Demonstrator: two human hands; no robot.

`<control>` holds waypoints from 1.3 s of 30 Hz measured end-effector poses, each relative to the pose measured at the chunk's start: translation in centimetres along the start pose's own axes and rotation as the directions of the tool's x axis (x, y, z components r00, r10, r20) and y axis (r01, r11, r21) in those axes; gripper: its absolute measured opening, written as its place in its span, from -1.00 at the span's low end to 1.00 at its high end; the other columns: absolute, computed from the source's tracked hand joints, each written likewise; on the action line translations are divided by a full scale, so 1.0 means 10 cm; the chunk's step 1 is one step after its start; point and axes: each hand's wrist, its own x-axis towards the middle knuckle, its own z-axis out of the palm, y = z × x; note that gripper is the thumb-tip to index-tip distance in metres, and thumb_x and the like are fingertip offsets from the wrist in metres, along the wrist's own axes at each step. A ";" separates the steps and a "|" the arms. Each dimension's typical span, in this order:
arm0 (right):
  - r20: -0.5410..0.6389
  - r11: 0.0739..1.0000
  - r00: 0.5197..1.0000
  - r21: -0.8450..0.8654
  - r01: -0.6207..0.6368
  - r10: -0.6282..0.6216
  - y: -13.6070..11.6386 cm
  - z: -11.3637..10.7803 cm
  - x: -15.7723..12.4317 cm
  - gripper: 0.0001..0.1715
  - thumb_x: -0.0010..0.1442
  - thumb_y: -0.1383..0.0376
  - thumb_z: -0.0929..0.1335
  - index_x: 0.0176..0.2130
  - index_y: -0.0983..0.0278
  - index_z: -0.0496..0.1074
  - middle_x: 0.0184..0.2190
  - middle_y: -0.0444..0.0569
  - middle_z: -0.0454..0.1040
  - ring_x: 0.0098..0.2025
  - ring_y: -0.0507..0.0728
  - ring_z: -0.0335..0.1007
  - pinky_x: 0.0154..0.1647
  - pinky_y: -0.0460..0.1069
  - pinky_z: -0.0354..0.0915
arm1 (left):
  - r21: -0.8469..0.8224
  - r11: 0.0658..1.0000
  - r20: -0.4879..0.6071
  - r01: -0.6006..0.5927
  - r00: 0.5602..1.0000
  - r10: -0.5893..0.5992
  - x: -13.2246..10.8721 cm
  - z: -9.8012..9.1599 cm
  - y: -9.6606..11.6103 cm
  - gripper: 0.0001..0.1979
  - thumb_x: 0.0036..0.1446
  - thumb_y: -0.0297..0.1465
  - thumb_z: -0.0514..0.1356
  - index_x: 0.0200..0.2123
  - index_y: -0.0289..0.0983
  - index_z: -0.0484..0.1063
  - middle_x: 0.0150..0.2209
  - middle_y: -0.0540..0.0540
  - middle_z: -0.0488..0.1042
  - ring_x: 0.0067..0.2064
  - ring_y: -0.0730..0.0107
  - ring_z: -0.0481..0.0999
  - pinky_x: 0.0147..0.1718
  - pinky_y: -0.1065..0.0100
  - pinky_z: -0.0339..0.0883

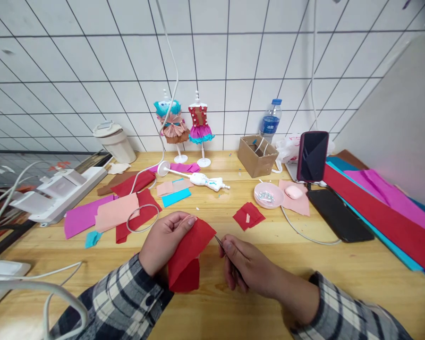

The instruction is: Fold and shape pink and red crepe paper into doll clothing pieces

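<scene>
Between the thumb and fingers of my left hand is a piece of red crepe paper, its lower part folded and hanging down. My right hand is closed around a slim pointed metal tool that looks like tweezers; the grip hides most of it. The tool's tip is at the paper's right corner; whether it pinches the paper I cannot tell. Beyond my right hand lies a small stack of red paper pieces. A white mini dress form lies on its side farther back.
Two dressed mini forms stand by the tiled wall. Coloured paper pieces and a power strip are at left. A cardboard box, a pink bead dish, phones and long paper strips lie right. Loose cables cross the left side.
</scene>
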 end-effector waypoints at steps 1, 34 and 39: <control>-0.001 1.000 1.000 -0.002 0.015 -0.015 0.00 0.00 0.00 -0.35 0.21 -0.29 0.01 -0.29 0.20 0.14 -0.71 -0.28 0.30 -0.78 -0.07 0.03 -0.77 -0.17 -0.02 | 0.009 1.000 0.009 -0.008 1.000 0.008 0.00 0.00 0.00 -0.59 -0.04 -0.02 0.31 -0.36 -0.27 0.50 -0.42 -0.03 0.55 -0.42 0.38 0.45 -0.45 0.44 0.28; -0.041 0.998 0.999 -0.061 0.007 -0.009 0.01 -0.02 0.02 -0.41 0.26 -0.23 0.01 -0.31 0.19 0.13 -0.72 -0.28 0.27 -0.75 -0.05 0.03 -0.70 -0.14 0.01 | 0.120 0.987 0.017 -0.109 0.994 0.108 -0.03 0.05 0.00 -0.62 -0.03 -0.03 0.27 -0.40 -0.24 0.53 -0.40 -0.07 0.58 -0.35 0.26 0.51 -0.32 0.36 0.36; -0.015 1.000 1.000 -0.023 -0.018 0.017 -0.02 0.00 0.00 -0.35 0.20 -0.30 0.01 -0.30 0.19 0.13 -0.71 -0.28 0.30 -0.78 -0.06 0.01 -0.77 -0.16 -0.03 | 0.129 0.983 -0.022 -0.132 0.990 0.136 -0.03 0.05 -0.02 -0.62 -0.01 -0.03 0.27 -0.38 -0.24 0.53 -0.39 -0.08 0.58 -0.35 0.26 0.51 -0.32 0.36 0.35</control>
